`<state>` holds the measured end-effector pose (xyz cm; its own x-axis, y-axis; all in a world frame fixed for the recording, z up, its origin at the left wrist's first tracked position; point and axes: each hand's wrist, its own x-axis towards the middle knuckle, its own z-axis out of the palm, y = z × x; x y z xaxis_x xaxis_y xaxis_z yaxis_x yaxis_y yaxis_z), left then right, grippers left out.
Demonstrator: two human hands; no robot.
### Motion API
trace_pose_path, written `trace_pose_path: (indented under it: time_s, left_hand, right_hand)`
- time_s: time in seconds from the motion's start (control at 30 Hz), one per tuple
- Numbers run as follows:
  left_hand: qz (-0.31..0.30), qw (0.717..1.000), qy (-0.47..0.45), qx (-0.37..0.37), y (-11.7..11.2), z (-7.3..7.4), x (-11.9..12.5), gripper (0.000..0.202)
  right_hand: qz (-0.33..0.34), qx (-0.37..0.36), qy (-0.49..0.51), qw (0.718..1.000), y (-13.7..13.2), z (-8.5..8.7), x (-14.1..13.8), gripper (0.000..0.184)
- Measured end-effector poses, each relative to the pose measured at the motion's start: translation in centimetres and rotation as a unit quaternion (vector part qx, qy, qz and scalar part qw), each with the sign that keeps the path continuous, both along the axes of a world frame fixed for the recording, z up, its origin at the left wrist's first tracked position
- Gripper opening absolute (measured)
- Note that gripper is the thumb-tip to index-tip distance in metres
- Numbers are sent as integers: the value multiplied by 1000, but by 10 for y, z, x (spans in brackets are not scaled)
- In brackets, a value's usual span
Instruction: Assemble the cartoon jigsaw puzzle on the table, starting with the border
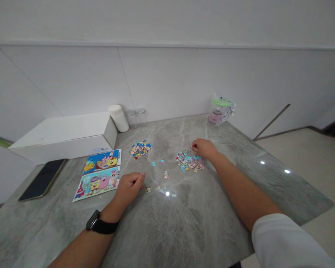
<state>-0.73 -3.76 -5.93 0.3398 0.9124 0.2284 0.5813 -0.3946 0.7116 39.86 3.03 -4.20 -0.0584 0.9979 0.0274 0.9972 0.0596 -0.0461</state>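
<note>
My right hand (204, 148) reaches to the far edge of a pile of jigsaw puzzle pieces (189, 161), mostly light blue and pink. Its thumb and finger are pinched at a small puzzle piece (192, 146), largely covered by the fingertips. My left hand (130, 187) rests on the table in a loose fist, with nothing showing in it. Just right of it lie a few loose pieces (158, 186), and a white-and-orange piece (166, 174) sits farther in. Two blue pieces (153, 163) lie between the piles. A second pile (140, 149), blue and yellow, is farther back on the left.
Two cartoon picture sheets (99, 182) lie left of my left hand, beside a dark phone (43, 179). Behind them stand a white box (69, 130), a white bottle (118, 118) and clear glasses (136, 118). A plastic-wrapped cup (220, 111) stands at the back right of the grey table (173, 230).
</note>
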Motion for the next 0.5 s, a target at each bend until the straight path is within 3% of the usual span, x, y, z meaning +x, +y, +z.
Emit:
trace_pose_path:
  time_s: [0.2, 0.37, 0.5]
  left_hand:
    - [-7, 1000, 1, 2, 0, 3, 1, 58]
    - [-4, 1000, 7, 1, 1, 1, 1, 58]
    - [-3, 1000, 10, -1, 1, 0, 0, 57]
  right_hand:
    - [-7, -31, 32, 999, 3, 8, 15, 17]
    - [-18, -111, 19, 993, 1, 7, 21, 20]
    - [-9, -119, 36, 992, 1, 7, 22, 16]
